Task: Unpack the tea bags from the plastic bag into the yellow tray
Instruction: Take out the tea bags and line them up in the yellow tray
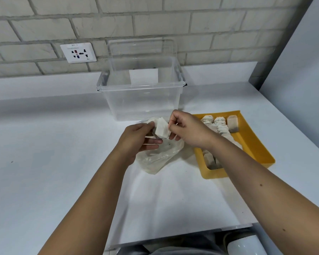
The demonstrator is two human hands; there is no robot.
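In the head view, the yellow tray (215,174) lies on the white worktop (44,144), and everything else is placed from it. Just to its left, above the worktop, both hands meet: the right hand (188,131) has its fingers curled and pinched on the right edge of one tea bag (162,130), while the left hand (136,140) grips the mouth of the plastic bag (160,157), thumb on top and fingers underneath, against the tea bag's left side. The crumpled plastic bag rests on the worktop beside the tray's left wall. Inside the tray is a row of tea bags (221,126); the right forearm crosses over the tray and hides the middle of the row. Behind the tray and to its left stands a clear storage box (142,100), with a clear lid (142,48) upright behind it against the brick wall. Farther left on that wall is a wall socket (78,52).
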